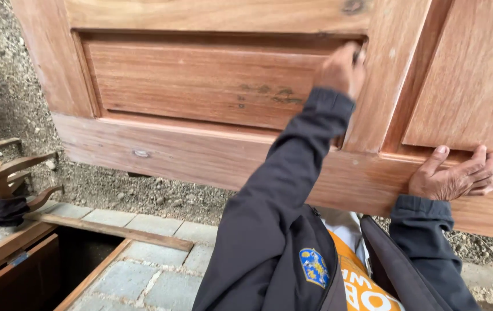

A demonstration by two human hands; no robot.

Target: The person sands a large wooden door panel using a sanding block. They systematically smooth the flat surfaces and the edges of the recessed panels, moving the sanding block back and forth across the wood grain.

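Hands work on a large panelled wooden door point(212, 86) that fills the far side of the scene, tilted over gravel ground point(143, 193). Left hand point(343, 70) reaches up, clenched at the upper right corner of the recessed panel; what it pinches cannot be told. Right hand point(456, 175) lies to the right, fingers curled over the door's bottom rail. Paving stones point(148, 270) lie near left.

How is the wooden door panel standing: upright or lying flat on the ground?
Upright on its edge, slightly tilted: the door panel rises above the gravel, steadied by the right hand.
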